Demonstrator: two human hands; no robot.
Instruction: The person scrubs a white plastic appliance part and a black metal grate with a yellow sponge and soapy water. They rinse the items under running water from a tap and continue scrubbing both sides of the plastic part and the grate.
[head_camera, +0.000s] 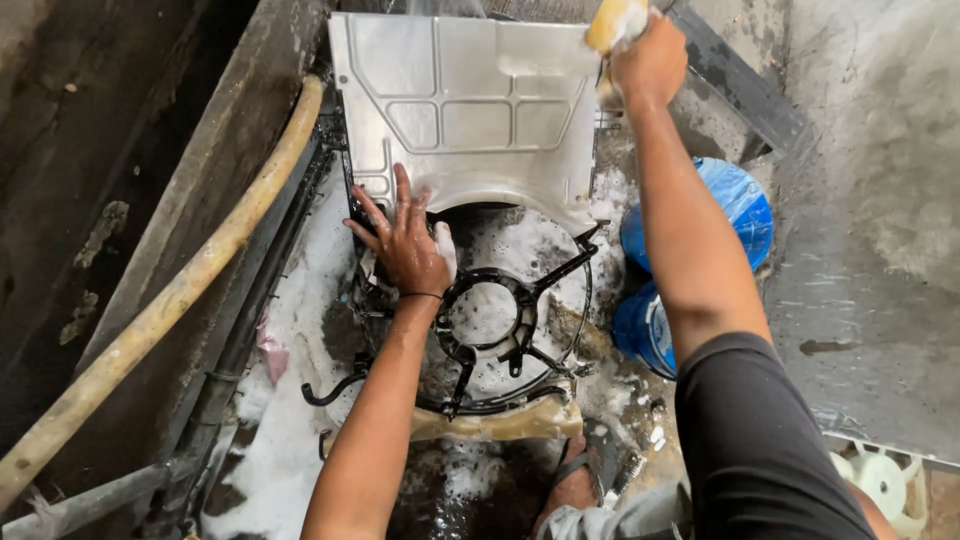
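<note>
Sleeve: one black sleeve (765, 440), lower right, nearest the camera.
Left hand (405, 240): fingers spread flat on one soapy metal panel (465, 110), centre frame.
Right hand (650, 60): grip clamped on one yellow sponge (612, 22), top edge.
Frame: one black fan frame (500, 320) below panel.
Hose: one (170, 290), left.
Bucket: one blue (735, 200), right.

Lit evenly by soft daylight from above; glaring mildly off the metal panel (465, 110) and foam (290, 300); darkening at left edge; bending slightly at corners; staying sharp throughout.
</note>
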